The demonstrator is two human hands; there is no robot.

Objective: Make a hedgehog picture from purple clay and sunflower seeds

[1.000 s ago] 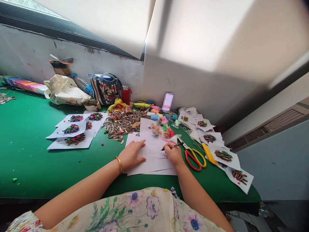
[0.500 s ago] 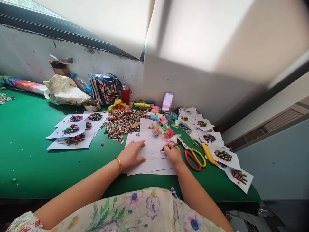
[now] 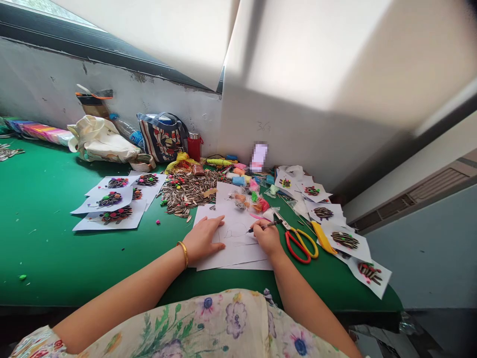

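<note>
White paper sheets (image 3: 238,254) lie overlapped in front of me, with a thin curved outline drawn on the top one. My left hand (image 3: 203,239) rests flat on the left part of the paper, fingers apart, a gold bangle on the wrist. A dark pen (image 3: 270,224) is gripped in my right hand (image 3: 267,238), its tip touching the paper at the right end of the outline. Scissors (image 3: 298,243) with red and yellow handles lie just right of my right hand. Behind the paper is a pile of striped seeds (image 3: 190,191).
Seed-decorated sheets lie left (image 3: 124,223) and right (image 3: 363,248) on the green table (image 3: 74,258). A yellow tool (image 3: 323,237) is beside the scissors. Along the wall stand a cream bag (image 3: 104,141), a patterned bag (image 3: 164,139) and a red bottle (image 3: 194,147). Bagged clay (image 3: 261,204) lies behind the paper.
The pen tip in my right hand has shifted very slightly left, and the pen is tilted a little differently. My left hand has stayed in place.
</note>
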